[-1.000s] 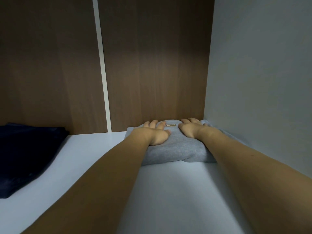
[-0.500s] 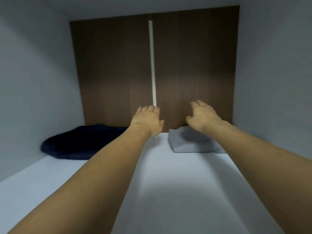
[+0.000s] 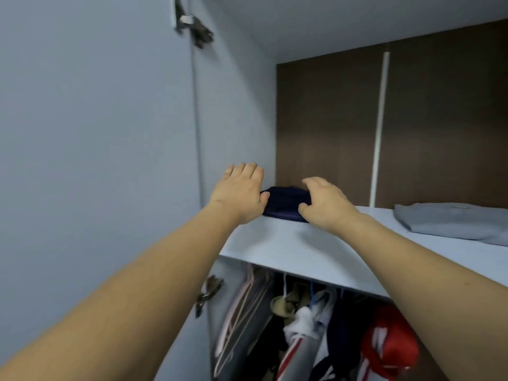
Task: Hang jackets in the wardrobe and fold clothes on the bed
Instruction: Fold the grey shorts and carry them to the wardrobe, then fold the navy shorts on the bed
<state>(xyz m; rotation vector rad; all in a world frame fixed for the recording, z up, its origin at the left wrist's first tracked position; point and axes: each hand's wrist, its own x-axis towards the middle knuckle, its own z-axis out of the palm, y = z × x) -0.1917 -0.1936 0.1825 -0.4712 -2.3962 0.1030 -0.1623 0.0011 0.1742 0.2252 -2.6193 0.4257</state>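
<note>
Both hands (image 3: 239, 192) (image 3: 325, 200) moved to one of two folded garments (image 3: 284, 203).

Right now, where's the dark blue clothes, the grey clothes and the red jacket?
dark blue clothes (image 3: 284, 202), head view, folded middle.
grey clothes (image 3: 450, 220), head view, flat top.
red jacket (image 3: 390, 345), head view, bunched front.

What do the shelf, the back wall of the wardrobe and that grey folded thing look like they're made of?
Shelf: likely laminated board, smooth matt pale surface.
Back panel: brown wood or wood-look laminate, faint grain.
Grey folded garment: soft cloth, maybe fleece or jersey, with creased edges.
</note>
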